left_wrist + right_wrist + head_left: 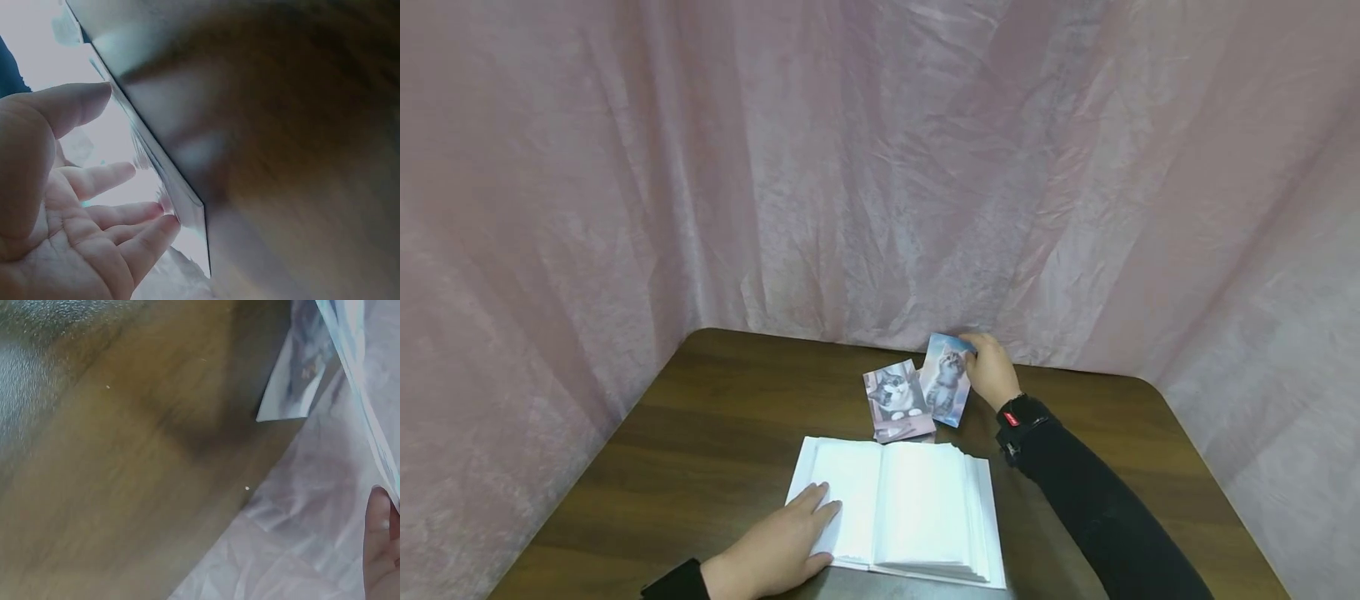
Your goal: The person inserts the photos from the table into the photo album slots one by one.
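Observation:
A white album (925, 504) lies spread out near the table's front, its pages blank. My left hand (777, 540) rests on its left page, fingers extended; in the left wrist view the fingertips touch the album's edge (164, 170). Behind the album, my right hand (992, 373) pinches a blue kitten photo card (945, 385) by its upper right edge. The right wrist view shows that card (359, 381) edge-on and raised off the table, with the thumb against it. Beside it lies a grey-and-white cat photo card (897, 398), overlapping at least one other card.
The dark wooden table (700, 450) has rounded far corners. A pink curtain (880, 183) hangs right behind its back edge, close to my right hand. In the right wrist view, another card (290, 400) lies near the table's far edge.

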Demonstrator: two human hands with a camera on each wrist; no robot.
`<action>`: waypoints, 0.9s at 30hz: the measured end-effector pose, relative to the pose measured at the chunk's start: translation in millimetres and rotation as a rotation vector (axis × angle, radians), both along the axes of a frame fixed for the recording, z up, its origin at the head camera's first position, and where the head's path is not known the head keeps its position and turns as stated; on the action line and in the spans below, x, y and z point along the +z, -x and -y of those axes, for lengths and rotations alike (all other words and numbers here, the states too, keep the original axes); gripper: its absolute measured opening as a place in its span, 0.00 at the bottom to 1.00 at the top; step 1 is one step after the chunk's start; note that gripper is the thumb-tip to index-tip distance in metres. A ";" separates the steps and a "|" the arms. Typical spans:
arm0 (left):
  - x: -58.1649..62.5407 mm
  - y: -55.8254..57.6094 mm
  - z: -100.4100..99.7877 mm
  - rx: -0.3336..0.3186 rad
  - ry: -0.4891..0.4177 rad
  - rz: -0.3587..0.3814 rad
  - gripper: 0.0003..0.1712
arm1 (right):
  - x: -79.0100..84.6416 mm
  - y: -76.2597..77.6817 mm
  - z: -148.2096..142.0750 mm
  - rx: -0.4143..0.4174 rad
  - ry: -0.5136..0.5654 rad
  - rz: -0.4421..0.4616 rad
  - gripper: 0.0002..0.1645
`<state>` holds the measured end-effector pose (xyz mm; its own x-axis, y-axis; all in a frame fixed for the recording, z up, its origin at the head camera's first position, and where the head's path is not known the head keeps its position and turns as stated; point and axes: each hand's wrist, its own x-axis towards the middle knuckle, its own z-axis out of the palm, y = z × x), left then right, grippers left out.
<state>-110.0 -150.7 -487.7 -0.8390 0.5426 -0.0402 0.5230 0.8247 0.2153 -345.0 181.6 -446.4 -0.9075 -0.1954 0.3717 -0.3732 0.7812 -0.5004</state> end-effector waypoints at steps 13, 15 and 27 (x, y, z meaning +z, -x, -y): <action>2.1 -2.4 1.6 -0.022 -0.014 0.024 0.35 | 22.3 -3.1 -2.1 0.017 0.062 -0.074 0.22; 1.3 -2.3 2.0 -0.022 -0.008 0.025 0.35 | 25.6 -2.1 -1.9 0.024 0.062 -0.092 0.22; 0.9 -2.3 0.5 -0.023 0.051 -0.015 0.35 | 36.9 -5.0 16.5 0.035 0.123 -0.075 0.22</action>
